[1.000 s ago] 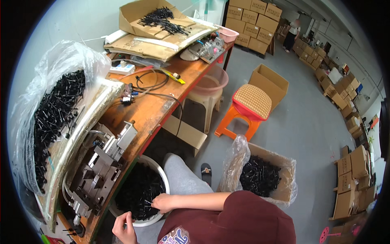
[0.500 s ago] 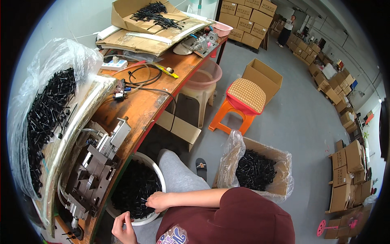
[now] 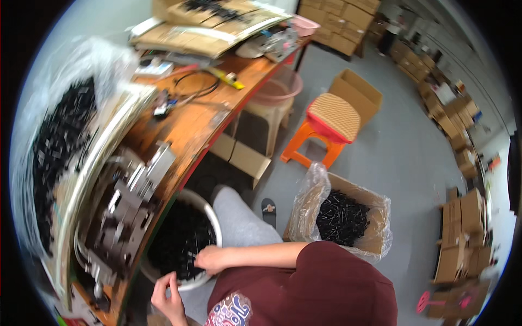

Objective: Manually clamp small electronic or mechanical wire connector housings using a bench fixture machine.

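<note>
The white bucket (image 3: 218, 232) stood beneath the front edge of the workbench (image 3: 187, 133), beside the seated person's grey-clad leg (image 3: 239, 217), a position that appeared to keep its contents within short reach. The slender black parts (image 3: 182, 233) lay loose inside it in a tangled heap. The right hand (image 3: 212, 259) reached over the near side of the rim, fingers bent down at the heap; whether they pinched a part could not be told. The left hand (image 3: 167, 296) was raised just outside the rim on the near side, thumb and fingers curled toward each other; whether anything was held between them could not be told. The metal fixture (image 3: 122, 209) sat along the bench edge above the bucket, probably so that both could be served from one seat. A clear plastic bag (image 3: 111, 60) on the bench and a lined carton (image 3: 375, 239) on the floor held similar black pieces, the lining presumably there to contain small items. Markings: the maroon shirt (image 3: 326, 288) carried a print (image 3: 234, 312) of multicoloured lettering, partly cut off by the lower edge; the stacked cartons (image 3: 331, 24) bore dark printing too blurred to read.
</note>
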Action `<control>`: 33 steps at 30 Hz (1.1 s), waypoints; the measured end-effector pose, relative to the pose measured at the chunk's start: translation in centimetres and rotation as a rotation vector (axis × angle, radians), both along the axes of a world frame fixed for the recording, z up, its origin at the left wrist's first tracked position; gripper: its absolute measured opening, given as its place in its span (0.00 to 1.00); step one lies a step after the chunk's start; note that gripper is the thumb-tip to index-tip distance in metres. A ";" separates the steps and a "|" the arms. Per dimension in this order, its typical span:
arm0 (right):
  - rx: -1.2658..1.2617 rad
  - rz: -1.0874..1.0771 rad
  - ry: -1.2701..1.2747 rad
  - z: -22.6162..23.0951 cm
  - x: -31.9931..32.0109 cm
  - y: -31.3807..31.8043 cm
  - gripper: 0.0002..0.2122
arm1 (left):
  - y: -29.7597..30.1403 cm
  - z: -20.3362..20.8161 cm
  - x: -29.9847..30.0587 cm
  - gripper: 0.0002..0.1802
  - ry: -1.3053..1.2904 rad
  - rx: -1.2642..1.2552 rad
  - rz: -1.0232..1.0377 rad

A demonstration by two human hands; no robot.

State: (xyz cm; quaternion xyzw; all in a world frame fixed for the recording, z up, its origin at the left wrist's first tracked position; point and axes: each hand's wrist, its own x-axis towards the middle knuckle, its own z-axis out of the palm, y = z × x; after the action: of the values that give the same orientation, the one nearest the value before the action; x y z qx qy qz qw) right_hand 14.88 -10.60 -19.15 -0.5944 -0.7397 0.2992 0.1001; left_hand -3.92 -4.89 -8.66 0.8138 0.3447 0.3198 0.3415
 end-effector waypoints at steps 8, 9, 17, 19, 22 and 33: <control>0.036 -0.130 0.331 1.7 1.2 -1.8 0.16 | -1.5 1.5 0.1 0.08 -0.090 0.016 0.054; -0.034 -0.137 0.319 1.9 1.2 -2.0 0.16 | -2.1 0.9 -0.4 0.10 -0.088 0.018 0.097; 0.156 -0.093 0.280 1.0 1.5 -1.8 0.10 | -5.8 -4.3 -3.2 0.17 0.016 -0.152 0.310; 0.561 -0.380 0.454 -0.2 3.2 -4.3 0.10 | -4.9 -4.3 -2.3 0.18 0.093 -0.096 0.141; 0.758 -0.919 0.170 -0.8 7.9 -11.3 0.13 | -3.1 -4.4 -0.8 0.19 0.152 0.025 -0.046; -0.989 -1.413 -0.097 -17.7 12.1 -46.5 0.28 | -0.8 -3.9 1.1 0.18 0.139 0.040 -0.177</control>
State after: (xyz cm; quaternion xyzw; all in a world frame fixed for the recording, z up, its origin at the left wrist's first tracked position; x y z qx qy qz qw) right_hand 27.03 -57.05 -36.86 -0.9024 0.0149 0.4288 -0.0391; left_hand -2.82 -5.71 -12.52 0.8680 0.2878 0.2378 0.3273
